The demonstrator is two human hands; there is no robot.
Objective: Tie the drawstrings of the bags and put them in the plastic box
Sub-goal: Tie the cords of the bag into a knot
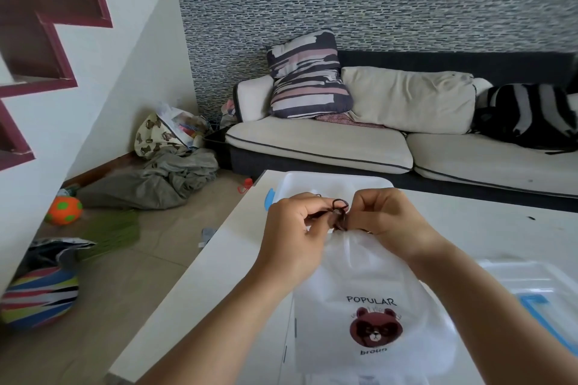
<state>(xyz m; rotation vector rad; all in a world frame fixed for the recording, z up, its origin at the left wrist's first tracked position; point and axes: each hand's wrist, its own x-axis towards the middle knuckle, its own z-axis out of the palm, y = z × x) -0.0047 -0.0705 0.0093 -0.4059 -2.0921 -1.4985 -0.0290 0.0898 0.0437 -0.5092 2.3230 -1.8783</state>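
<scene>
Head view: two hands work a dark drawstring (339,212) at the gathered mouth of a white bag (372,306) on a white table (219,259).

Both hands meet just above frame centre: the left hand (294,228) has fingers curled, pinching one end of the cord, and the right hand (384,219) has fingers bent, pinching the other side, a small loop standing between them. The bag, printed with a brown bear and the word POPULAR, lies flat toward 6 o'clock from the hands. A white plastic box (328,181) sits just beyond the knuckles at 12 o'clock. A clear lid (538,291) with a blue clip rests at 4 o'clock. A cream sofa (344,147) spans 1 to 3 o'clock; an orange ball (64,209) lies at 9 o'clock.
</scene>
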